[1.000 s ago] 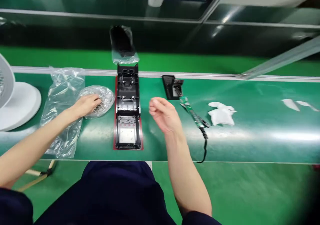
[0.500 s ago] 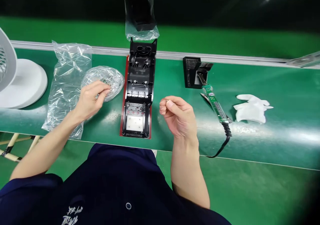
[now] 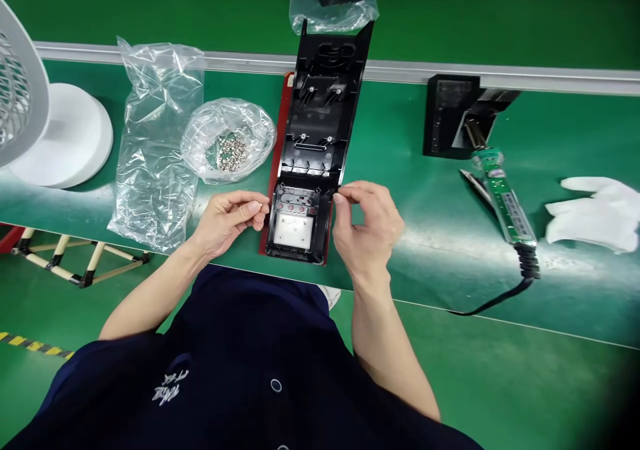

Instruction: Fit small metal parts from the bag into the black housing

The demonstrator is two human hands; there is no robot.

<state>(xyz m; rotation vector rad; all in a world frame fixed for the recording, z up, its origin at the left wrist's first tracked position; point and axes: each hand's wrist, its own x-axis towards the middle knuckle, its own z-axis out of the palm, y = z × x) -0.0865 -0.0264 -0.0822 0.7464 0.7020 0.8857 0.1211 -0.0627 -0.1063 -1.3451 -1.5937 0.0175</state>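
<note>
We've pulled both hands in from the screw bag point(image 3: 227, 140) to the black housing point(image 3: 313, 150) at the worktop's near edge. Left hand point(image 3: 227, 220) and right hand point(image 3: 367, 227) are pinched narrow, likely on small screws; can't confirm.

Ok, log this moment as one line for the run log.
left hand: pinched shut beside black housing | right hand: fingertips at housing's right edge | bag of screws: left of housing, untouched | soldering iron: lying right
</note>
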